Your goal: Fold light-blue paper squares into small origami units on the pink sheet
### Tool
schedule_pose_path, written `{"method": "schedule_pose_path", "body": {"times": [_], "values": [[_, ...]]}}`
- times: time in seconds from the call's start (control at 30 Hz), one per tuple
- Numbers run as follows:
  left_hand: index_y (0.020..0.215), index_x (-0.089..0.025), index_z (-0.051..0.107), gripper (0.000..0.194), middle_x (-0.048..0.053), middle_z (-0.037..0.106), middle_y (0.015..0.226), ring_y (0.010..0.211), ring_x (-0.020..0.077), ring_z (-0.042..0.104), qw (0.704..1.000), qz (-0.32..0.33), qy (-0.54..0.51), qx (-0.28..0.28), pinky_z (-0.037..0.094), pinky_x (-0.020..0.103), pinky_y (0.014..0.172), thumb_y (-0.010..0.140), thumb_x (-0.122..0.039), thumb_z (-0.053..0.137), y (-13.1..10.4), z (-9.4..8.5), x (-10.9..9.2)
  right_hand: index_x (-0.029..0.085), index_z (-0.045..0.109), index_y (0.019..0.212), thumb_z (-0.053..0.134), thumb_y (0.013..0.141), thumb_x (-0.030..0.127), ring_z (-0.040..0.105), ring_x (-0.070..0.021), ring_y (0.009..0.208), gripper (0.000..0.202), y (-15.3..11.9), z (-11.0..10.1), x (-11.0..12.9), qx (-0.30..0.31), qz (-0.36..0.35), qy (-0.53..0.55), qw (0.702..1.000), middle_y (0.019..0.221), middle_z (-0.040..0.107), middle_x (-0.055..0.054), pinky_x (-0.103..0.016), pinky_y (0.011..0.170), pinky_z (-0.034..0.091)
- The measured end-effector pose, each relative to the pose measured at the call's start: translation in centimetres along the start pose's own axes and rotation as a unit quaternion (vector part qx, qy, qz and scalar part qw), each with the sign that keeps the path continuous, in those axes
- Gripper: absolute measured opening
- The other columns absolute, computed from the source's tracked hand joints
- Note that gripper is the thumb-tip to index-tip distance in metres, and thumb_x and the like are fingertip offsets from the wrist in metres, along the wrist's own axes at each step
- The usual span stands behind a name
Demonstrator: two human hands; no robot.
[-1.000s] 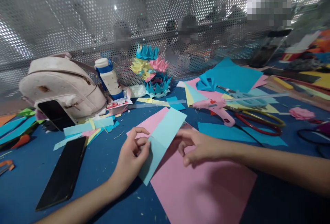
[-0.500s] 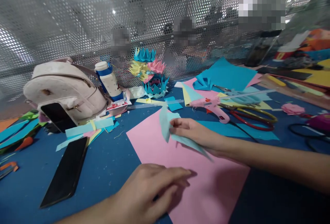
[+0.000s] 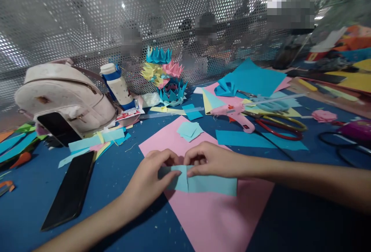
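Observation:
A light-blue paper strip (image 3: 213,184), with a crease or overlap line left of its middle, is held between both hands over a pink sheet (image 3: 223,217). My left hand (image 3: 153,172) pinches its left part, thumb in front and fingers behind. My right hand (image 3: 208,159) grips the top edge just right of that line, its fingertips close to the left thumb. Beyond the hands, a small stack of light-blue paper pieces (image 3: 189,130) lies on the far corner of the pink sheet.
A pink glue gun (image 3: 236,113) and scissors (image 3: 278,126) lie to the right, by a blue paper strip (image 3: 261,140). Folded paper flowers (image 3: 165,76) stand behind. At left are a phone (image 3: 69,190), a white backpack (image 3: 60,93) and a bottle (image 3: 117,85).
My right hand has brought the light-blue strip nearer and lower, turning it level. My left hand has risen from the pink sheet and taken hold of the strip. The small stack is now uncovered.

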State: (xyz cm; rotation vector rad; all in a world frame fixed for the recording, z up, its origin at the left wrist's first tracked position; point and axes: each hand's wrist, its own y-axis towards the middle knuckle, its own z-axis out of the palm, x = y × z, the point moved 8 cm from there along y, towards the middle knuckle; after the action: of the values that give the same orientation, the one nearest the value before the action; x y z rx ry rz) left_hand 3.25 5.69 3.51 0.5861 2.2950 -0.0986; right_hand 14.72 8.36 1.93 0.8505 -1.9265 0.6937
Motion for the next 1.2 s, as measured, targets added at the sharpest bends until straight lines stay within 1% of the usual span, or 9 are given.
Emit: {"method": "schedule_pose_path", "body": {"times": [0.07, 0.13, 0.23, 0.3, 0.47, 0.6, 0.8, 1.0, 1.2], "values": [[0.085, -0.02, 0.061, 0.001, 0.0, 0.066, 0.084, 0.081, 0.017, 0.058, 0.999, -0.028, -0.044, 0.006, 0.043, 0.029, 0.074, 0.086, -0.02, 0.061, 0.1, 0.1, 0.6, 0.013, 0.071, 0.084, 0.067, 0.08, 0.03, 0.047, -0.0097, 0.061, 0.018, 0.1, -0.3, -0.2, -0.012, 0.004, 0.007, 1.0, 0.068, 0.058, 0.001, -0.02, 0.054, 0.034], [0.084, -0.02, 0.062, 0.003, -0.001, 0.065, 0.083, 0.079, 0.0156, 0.057, 0.997, -0.032, -0.069, 0.004, 0.042, 0.027, 0.073, 0.085, -0.017, 0.06, 0.1, 0.0, 0.5, 0.013, 0.071, 0.082, 0.066, 0.08, 0.027, 0.049, -0.0101, 0.062, 0.016, 0.3, -0.4, -0.3, -0.021, 0.007, 0.01, 1.0, 0.07, 0.06, 0.0, -0.02, 0.055, 0.036], [0.086, -0.02, 0.065, 0.008, -0.001, 0.067, 0.087, 0.081, 0.0147, 0.058, 0.995, -0.031, -0.099, 0.002, 0.042, 0.025, 0.074, 0.083, -0.014, 0.061, 0.1, 0.0, 0.0, 0.013, 0.071, 0.08, 0.066, 0.079, 0.023, 0.047, -0.0093, 0.061, 0.012, 0.4, -0.3, -0.2, -0.022, 0.007, 0.017, 1.0, 0.068, 0.059, 0.001, -0.02, 0.055, 0.034], [0.086, -0.019, 0.066, 0.008, -0.001, 0.068, 0.088, 0.081, 0.0144, 0.059, 0.992, -0.044, -0.122, 0.004, 0.042, 0.024, 0.074, 0.082, -0.014, 0.062, 0.2, 0.1, 0.0, 0.013, 0.07, 0.077, 0.065, 0.08, 0.023, 0.046, -0.0087, 0.06, 0.011, 0.4, 0.0, -0.1, -0.015, 0.009, 0.028, 0.999, 0.067, 0.057, 0.002, -0.019, 0.054, 0.033], [0.077, -0.017, 0.067, 0.007, 0.0, 0.07, 0.08, 0.077, 0.0133, 0.059, 0.984, -0.078, -0.161, 0.001, 0.042, 0.023, 0.073, 0.081, -0.014, 0.061, 0.2, 0.4, 0.4, 0.013, 0.069, 0.076, 0.065, 0.08, 0.022, 0.045, -0.0083, 0.06, 0.011, 0.2, 0.5, 0.3, -0.001, 0.003, 0.044, 0.999, 0.065, 0.056, 0.002, -0.019, 0.054, 0.032], [0.075, -0.016, 0.068, 0.008, 0.0, 0.07, 0.079, 0.075, 0.0129, 0.059, 0.981, -0.085, -0.172, 0.001, 0.042, 0.022, 0.072, 0.079, -0.013, 0.062, 0.2, 0.4, 0.4, 0.013, 0.069, 0.075, 0.065, 0.079, 0.021, 0.044, -0.0079, 0.059, 0.01, 0.1, 0.5, 0.4, -0.005, 0.007, 0.044, 0.999, 0.064, 0.055, 0.003, -0.019, 0.053, 0.032], [0.075, -0.016, 0.068, 0.01, 0.0, 0.071, 0.08, 0.078, 0.0136, 0.06, 0.979, -0.084, -0.183, 0.001, 0.043, 0.023, 0.074, 0.078, -0.012, 0.06, 0.2, 0.4, 0.3, 0.012, 0.07, 0.075, 0.068, 0.077, 0.025, 0.045, -0.0081, 0.059, 0.013, 0.2, 0.7, -0.1, 0.001, 0.023, 0.073, 0.997, 0.063, 0.055, 0.003, -0.019, 0.054, 0.032], [0.074, -0.017, 0.068, 0.01, -0.001, 0.07, 0.078, 0.077, 0.0131, 0.06, 0.98, -0.087, -0.181, -0.001, 0.042, 0.022, 0.074, 0.079, -0.012, 0.06, 0.2, 0.4, 0.4, 0.012, 0.07, 0.075, 0.069, 0.077, 0.025, 0.048, -0.0087, 0.061, 0.013, 0.4, 0.7, -0.2, 0.0, 0.02, 0.094, 0.995, 0.064, 0.057, 0.002, -0.02, 0.056, 0.034], [0.079, -0.017, 0.065, 0.001, -0.001, 0.067, 0.082, 0.079, 0.0144, 0.058, 0.984, -0.085, -0.155, 0.029, 0.041, 0.024, 0.073, 0.079, -0.019, 0.065, 0.3, 0.5, 0.7, 0.012, 0.07, 0.076, 0.068, 0.078, 0.026, 0.05, -0.0092, 0.062, 0.014, 0.4, 0.4, -0.1, -0.011, 0.009, 0.067, 0.998, 0.067, 0.06, 0.001, -0.02, 0.056, 0.036]]}}
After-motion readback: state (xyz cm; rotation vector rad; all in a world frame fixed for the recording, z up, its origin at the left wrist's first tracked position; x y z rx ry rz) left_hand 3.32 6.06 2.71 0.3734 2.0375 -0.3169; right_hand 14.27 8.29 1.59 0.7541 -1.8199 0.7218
